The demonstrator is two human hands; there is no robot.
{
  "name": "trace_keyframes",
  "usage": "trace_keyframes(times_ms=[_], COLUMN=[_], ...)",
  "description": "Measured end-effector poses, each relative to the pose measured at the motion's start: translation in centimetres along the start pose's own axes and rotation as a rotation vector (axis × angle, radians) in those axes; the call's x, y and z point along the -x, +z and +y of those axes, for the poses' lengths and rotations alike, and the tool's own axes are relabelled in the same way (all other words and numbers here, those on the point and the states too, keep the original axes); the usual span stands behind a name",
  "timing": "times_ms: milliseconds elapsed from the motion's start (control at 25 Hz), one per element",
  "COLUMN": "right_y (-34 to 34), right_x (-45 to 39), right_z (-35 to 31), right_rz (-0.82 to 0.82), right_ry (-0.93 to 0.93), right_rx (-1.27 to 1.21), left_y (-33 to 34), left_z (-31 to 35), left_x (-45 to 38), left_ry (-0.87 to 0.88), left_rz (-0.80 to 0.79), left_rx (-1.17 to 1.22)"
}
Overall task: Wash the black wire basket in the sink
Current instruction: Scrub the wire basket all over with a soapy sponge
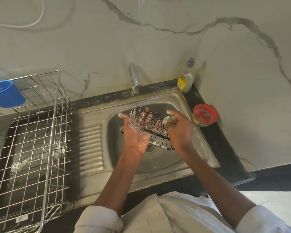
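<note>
The black wire basket (158, 126) is held tilted over the steel sink (180, 100), above the drain. My left hand (136, 130), streaked with white foam, supports it from below with straight, spread fingers showing through the wires. My right hand (178, 128) pinches a small green scouring pad (167, 118) and holds it against the basket's right end. Suds cling to the lower wires.
A chrome tap (134, 79) stands behind the sink. A dish-soap bottle (186, 78) and a red tub of paste (205, 115) sit on the black counter at the right. A large steel drying rack (32, 132) with a blue cup (5, 94) fills the left.
</note>
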State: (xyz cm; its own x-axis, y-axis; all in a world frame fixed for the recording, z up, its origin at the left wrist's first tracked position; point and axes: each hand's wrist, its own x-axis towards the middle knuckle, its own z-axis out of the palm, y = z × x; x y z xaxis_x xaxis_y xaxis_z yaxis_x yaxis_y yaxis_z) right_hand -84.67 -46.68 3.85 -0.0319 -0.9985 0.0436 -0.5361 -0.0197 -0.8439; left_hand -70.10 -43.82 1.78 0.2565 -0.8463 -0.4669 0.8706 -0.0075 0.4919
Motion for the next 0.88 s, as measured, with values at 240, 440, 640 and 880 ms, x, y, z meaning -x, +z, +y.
trace_keyframes(times_ms=[240, 440, 640, 880], right_y=[3.1, 0.3, 1.0, 1.5], right_x=[0.2, -1.2, -0.3, -0.1], right_z=[-2.9, 0.6, -0.1, -1.7], right_rz=[-0.109, -0.015, -0.09, 0.006], right_ry=[-0.392, -0.139, -0.166, -0.248], right_rx=[0.168, 0.219, 0.34, 0.16], left_y=[0.0, -0.5, -1.1, 0.0], left_z=[0.1, 0.4, -0.1, 0.0], left_x=[-0.3, 0.0, -0.5, 0.5], left_ry=[-0.014, -0.022, -0.025, -0.029], left_rz=[-0.117, 0.019, 0.017, -0.016], left_rx=[0.012, 0.088, 0.111, 0.008])
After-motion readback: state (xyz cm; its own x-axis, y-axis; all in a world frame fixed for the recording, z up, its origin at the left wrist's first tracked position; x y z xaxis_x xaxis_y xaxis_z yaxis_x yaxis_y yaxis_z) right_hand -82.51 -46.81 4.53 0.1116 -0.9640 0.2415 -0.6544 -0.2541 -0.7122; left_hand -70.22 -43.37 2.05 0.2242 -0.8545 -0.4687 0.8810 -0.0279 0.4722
